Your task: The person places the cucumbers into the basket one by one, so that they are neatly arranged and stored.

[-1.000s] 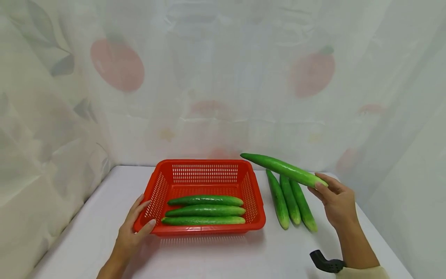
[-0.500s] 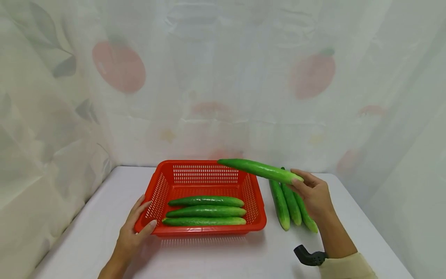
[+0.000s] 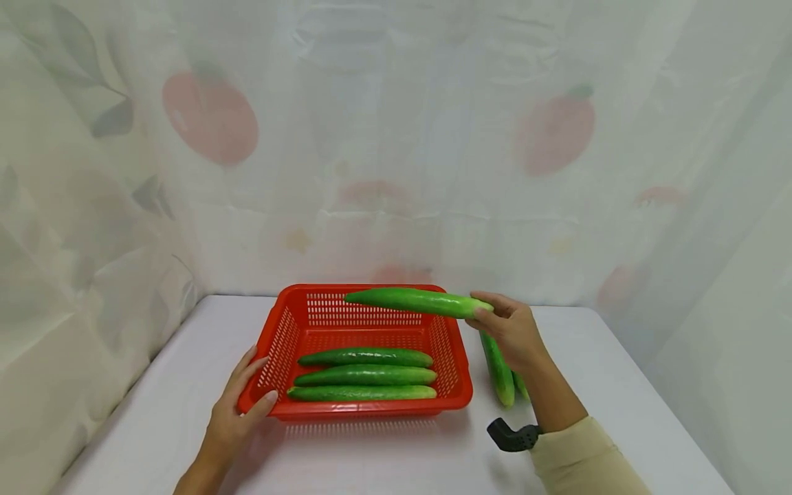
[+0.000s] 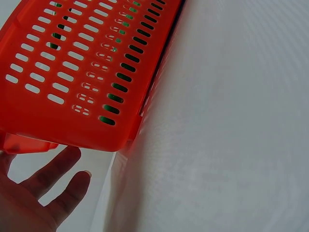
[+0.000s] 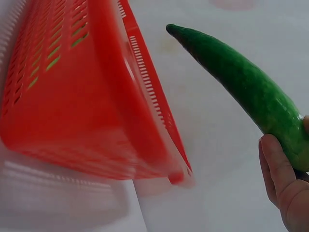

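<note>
My right hand (image 3: 510, 333) pinches the pale end of a cucumber (image 3: 408, 301) held nearly level above the back right of a red plastic basket (image 3: 371, 407). In the right wrist view the same cucumber (image 5: 241, 79) slants up from my fingers (image 5: 277, 159) with its dark tip apart from the basket. Three cucumbers (image 3: 365, 375) lie side by side in the basket's front half. At its front left corner rests my left hand (image 3: 232, 412), fingers extended along the rim. The left wrist view shows those fingertips (image 4: 72, 153) at the basket's edge.
Right of the basket, cucumbers (image 3: 497, 364) lie on the white table (image 3: 383, 460), partly covered by my right hand and forearm. A black wrist device (image 3: 513, 436) sits on my right wrist. Pale printed sheets (image 3: 396, 137) hang behind and at the sides.
My right hand has carried the cucumber leftward from over the cucumbers on the table to above the basket, and it has levelled out. The left hand and basket look unmoved.
</note>
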`<state>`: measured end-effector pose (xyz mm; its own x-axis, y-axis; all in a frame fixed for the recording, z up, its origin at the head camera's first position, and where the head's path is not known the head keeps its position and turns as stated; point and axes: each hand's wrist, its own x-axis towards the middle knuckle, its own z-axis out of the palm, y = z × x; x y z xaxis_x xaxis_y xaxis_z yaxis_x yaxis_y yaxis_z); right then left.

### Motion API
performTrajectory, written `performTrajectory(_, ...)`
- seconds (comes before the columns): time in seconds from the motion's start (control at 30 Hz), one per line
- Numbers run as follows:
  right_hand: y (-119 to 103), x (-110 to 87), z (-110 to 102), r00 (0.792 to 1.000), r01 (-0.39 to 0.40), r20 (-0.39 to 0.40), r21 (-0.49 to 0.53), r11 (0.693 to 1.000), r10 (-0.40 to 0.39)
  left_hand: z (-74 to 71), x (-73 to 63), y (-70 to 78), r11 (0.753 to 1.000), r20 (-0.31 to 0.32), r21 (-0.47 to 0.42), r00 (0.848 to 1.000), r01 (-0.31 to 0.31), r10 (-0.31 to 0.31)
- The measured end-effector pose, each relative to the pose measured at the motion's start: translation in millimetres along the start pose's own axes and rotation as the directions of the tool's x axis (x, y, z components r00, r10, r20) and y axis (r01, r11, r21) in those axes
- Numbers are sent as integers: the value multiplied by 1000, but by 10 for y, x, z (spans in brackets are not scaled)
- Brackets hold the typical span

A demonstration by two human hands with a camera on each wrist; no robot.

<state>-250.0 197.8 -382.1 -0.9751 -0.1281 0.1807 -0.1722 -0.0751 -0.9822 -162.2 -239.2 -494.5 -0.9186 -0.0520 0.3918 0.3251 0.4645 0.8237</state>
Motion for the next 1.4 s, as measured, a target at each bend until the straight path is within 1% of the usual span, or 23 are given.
performTrajectory(0.1, 26, 61, 81, 1000, -8, 31, 1, 1000, 8, 4, 1, 11, 1000, 4, 6, 1000, 9, -9)
performTrajectory(0.37, 60, 227, 298, 995, -54, 86, 64, 996, 49, 0, 0, 51, 1000, 6, -10, 1000, 20, -20)
performTrajectory(0.5, 87, 310, 381, 992, -93, 89, 73, 993, 87, 6, 0, 34, 1000, 6, -5, 1000, 24, -24)
performTrajectory(0.7, 133, 412, 477, 985, -161, 69, 84, 983, 156, 19, 4, 13, 1000, 2, 0, 1000, 15, -15)
performTrajectory(0.77, 151, 437, 504, 982, -183, 64, 75, 980, 179, 22, 2, 22, 1000, 1, -6, 1000, 15, -15)
performTrajectory(0.87, 183, 467, 537, 977, -200, 78, 46, 979, 197, 28, 2, 22, 1000, 1, -5, 1000, 15, -15)
performTrajectory(1.0, 233, 494, 573, 972, -208, 107, -5, 978, 208, 31, 0, 24, 1000, 1, -9, 1000, 14, -14)
performTrajectory(1.23, 340, 510, 635, 959, -246, 118, -106, 964, 258, 26, -4, 50, 1000, -8, -8, 1000, -6, 6)
performTrajectory(1.33, 374, 509, 655, 950, -274, 120, -114, 955, 287, 26, -7, 53, 1000, -8, -8, 1000, -9, 9)
performTrajectory(1.4, 395, 514, 662, 945, -294, 121, -99, 951, 305, 28, -7, 49, 1000, -9, -8, 1000, -10, 10)
